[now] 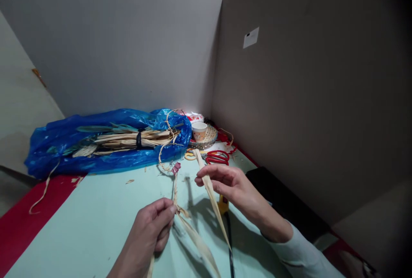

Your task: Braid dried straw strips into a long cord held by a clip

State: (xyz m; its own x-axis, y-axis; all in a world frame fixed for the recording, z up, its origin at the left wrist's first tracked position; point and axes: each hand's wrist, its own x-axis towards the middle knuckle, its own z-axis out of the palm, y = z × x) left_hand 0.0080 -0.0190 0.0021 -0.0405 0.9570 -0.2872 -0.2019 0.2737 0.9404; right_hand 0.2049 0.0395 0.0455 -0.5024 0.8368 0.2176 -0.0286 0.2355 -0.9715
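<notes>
My left hand (156,224) pinches the lower end of a thin twisted cord (175,185) of dry plant fibre. Loose strips (201,246) hang from that pinch toward the front of the table. The cord's far end meets a small pink clip (176,167) on the pale green table surface. To the right, my right hand (222,179) holds a separate flat, pale strip (210,190) between thumb and fingers, raised over the table. This strip tapers to a point at its lower end.
A blue plastic bag (109,164) with a tied bundle of dry strips (128,139) lies at the back left. Behind my right hand are red-handled scissors (217,157), a paper cup (199,131) and a woven tray (210,136). A yellow tool (223,205) sits beneath it. Grey panels (144,46) enclose the table.
</notes>
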